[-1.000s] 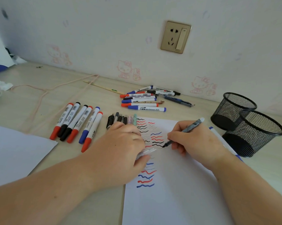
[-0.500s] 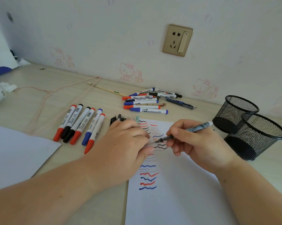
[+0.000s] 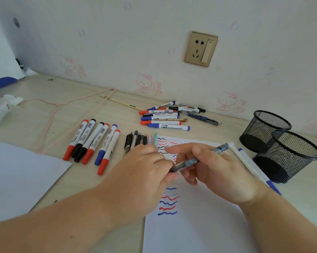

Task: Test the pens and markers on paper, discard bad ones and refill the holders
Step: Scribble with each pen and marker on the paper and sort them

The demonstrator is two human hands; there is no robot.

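Gel pen (image 3: 194, 161) lies slantwise above the test paper (image 3: 199, 225), tip toward the left hand (image 3: 145, 172), which pinches the cap there; right hand (image 3: 214, 170) grips the barrel, mesh holders (image 3: 289, 156) beyond.

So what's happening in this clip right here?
A person is testing pens. The right hand holds a clear-barrelled pen above the test paper of red, blue and black squiggles, while the left hand grips its dark tip end, apparently capping it. Both mesh holders look empty; whiteboard markers lie sorted on the desk.
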